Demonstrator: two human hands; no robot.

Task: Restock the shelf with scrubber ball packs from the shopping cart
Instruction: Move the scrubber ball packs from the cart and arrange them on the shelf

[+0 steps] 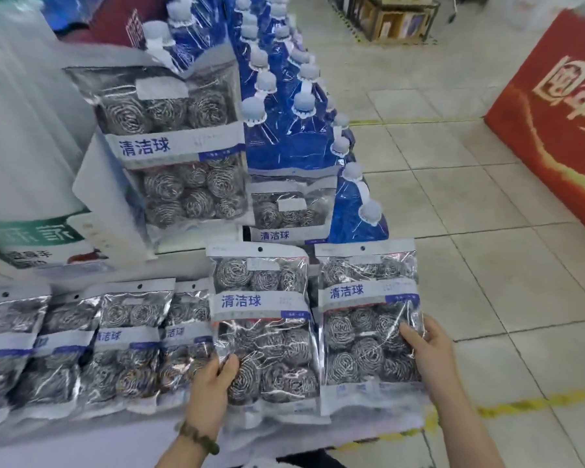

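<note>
Far left of the left hand: white-and-green bag (pixel 31 157), upright, on the upper level.
Below it, left of the left hand: row of scrubber ball packs (pixel 81 349), overlapping, leaning back on the shelf edge (pixel 81 440). The nearest one touches the left hand's pack.
Above the left hand: tall pack (pixel 173 146) of the same kind, upright and tilted. A lower pack (pixel 291 211) sits just right of it, partly hidden.
Left hand (pixel 213 383): beaded bracelet (pixel 196 437) at the wrist. The thumb lies over the front lower-left corner of the left pack (pixel 264 319) and the fingers are hidden behind it. A firm grip, pack upright.
Between the hands the two held packs stand side by side, edges touching or nearly so; cannot tell which.
Right hand (pixel 426 349): thumb pressed on the front right edge of the right pack (pixel 368 329), fingers wrapped behind. Pack gripped, upright.
Above both hands: blue pouches (pixel 284 140) with pale caps, in rows.
Right of the right hand: tiled floor (pixel 470 204); beyond it a red box (pixel 554 130), well apart.
</note>
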